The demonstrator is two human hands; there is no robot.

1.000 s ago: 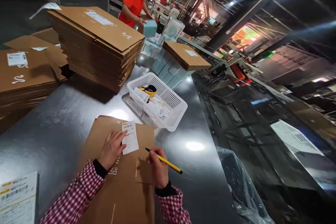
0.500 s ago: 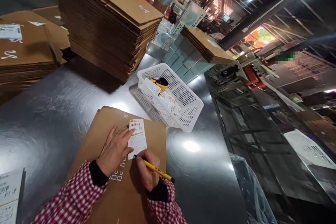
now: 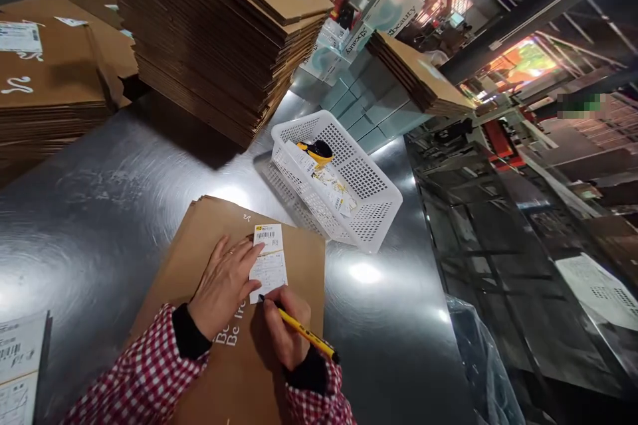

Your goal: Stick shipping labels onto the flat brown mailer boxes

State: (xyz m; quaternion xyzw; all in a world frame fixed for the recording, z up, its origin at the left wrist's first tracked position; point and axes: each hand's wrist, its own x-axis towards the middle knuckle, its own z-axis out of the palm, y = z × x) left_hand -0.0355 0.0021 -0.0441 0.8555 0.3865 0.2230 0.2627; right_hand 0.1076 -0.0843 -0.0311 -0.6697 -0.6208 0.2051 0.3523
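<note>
My right hand (image 3: 289,329) is closed round a yellow marker pen (image 3: 306,334), whose black tip meets the lower edge of a white shipping label (image 3: 269,272). The label lies on a flat brown cardboard box (image 3: 194,259) that has white lettering. Fingers spread, my left hand (image 3: 224,282) presses on the cardboard, its fingertips at the label's left side. Part of the lettering is hidden under my left hand and wrist.
Beyond the cardboard stands a white perforated basket (image 3: 383,202) holding labels and a yellow-and-black tape roll (image 3: 319,151). A tall stack of folded cartons (image 3: 209,66) rises behind. Pale blue boxes (image 3: 379,109) are at the back. More labels (image 3: 20,358) lie at left.
The whole view has shifted slightly, so the basket and boxes sit further right. The marker stays in my right hand at the label's bottom edge; my left hand keeps its place on the cardboard.
</note>
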